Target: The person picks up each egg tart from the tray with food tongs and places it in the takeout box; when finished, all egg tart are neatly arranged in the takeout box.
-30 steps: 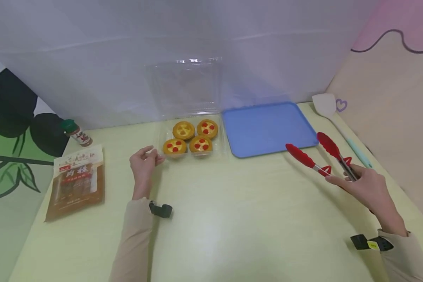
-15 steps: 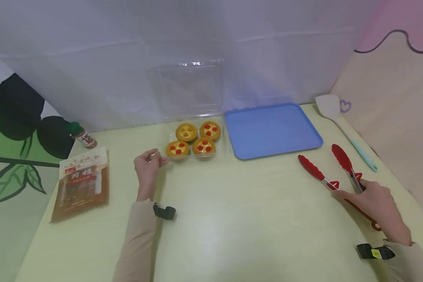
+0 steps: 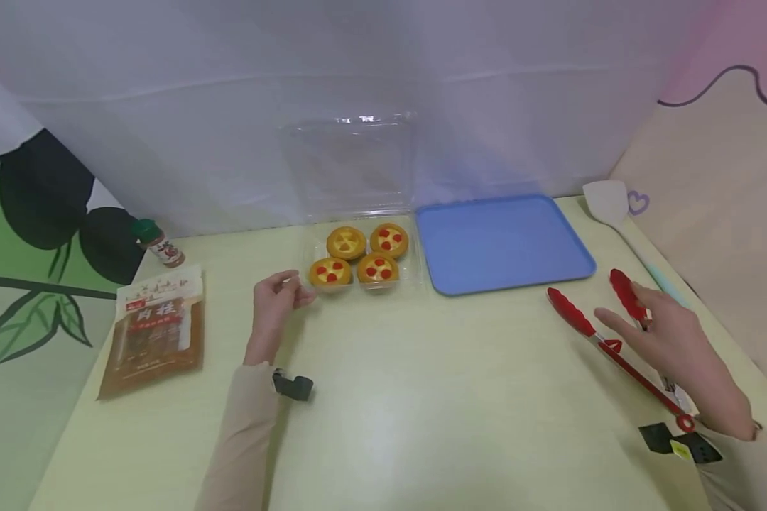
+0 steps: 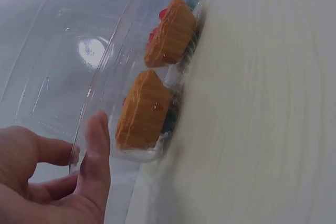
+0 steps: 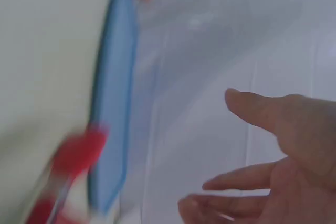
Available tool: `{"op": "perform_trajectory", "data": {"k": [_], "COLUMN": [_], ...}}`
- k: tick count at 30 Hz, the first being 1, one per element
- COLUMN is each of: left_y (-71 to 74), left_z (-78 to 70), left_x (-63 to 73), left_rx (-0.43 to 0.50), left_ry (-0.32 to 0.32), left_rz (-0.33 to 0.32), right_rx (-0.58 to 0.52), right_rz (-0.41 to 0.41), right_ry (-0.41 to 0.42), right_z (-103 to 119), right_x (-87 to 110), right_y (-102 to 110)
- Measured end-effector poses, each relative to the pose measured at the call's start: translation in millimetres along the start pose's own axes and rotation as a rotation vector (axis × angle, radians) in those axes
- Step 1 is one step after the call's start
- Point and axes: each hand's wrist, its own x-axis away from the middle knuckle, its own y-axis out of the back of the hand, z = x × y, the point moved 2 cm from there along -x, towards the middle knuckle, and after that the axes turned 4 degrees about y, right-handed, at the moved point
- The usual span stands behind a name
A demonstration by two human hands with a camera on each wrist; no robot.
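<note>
A clear plastic clamshell container (image 3: 358, 163) stands at the back of the table with its lid up. In it sit several egg tarts (image 3: 330, 272), most with red dots on top. My left hand (image 3: 275, 305) pinches the container's near left corner; in the left wrist view the thumb (image 4: 96, 140) and fingers meet at the clear rim. Red-tipped tongs (image 3: 633, 372) lie spread apart on the table at the right. Above them hovers my right hand (image 3: 680, 341), fingers extended and holding nothing, hiding part of one arm of the tongs. The right wrist view shows it apart from the blurred tongs (image 5: 79, 153).
Right of the container lies a blue tray (image 3: 505, 245). A spatula (image 3: 607, 202) with a pale head rests along the right edge. On the left are a brown packet (image 3: 156, 337) and a green-capped spice bottle (image 3: 165, 250). A white curtain (image 3: 230, 142) closes off the back.
My right hand lowered the tongs to the table, let go of them and lifted off. The left hand has stayed at the container's corner.
</note>
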Motion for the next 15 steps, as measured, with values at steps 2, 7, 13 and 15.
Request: {"op": "perform_trajectory", "data": {"k": [2,7,13,15], "left_y": [7.0,27.2,38.8,38.6], "left_z": [-1.1,-6.2,-15.8,-20.2], "left_x": [-5.2,-24.4,-59.0,-71.1], "left_rx": [-0.053,-0.211,-0.338,-0.324], "left_ry": [-0.019,-0.075,-0.129,-0.155], "left_rz": [0.089,0.319,0.388,0.371], "right_rx": [-0.089,-0.260,-0.504,-0.560], "right_rz": [0.033,0.158,0.276,0.228], "right_ry": [0.066,0.213,0.185,0.161], "right_z": [28.8,89.5,130.4,138.2], "right_x": [-17.1,-76.7,-162.5,-185.5], "right_y": [-0.4,-23.2,-71.3,-87.2]}}
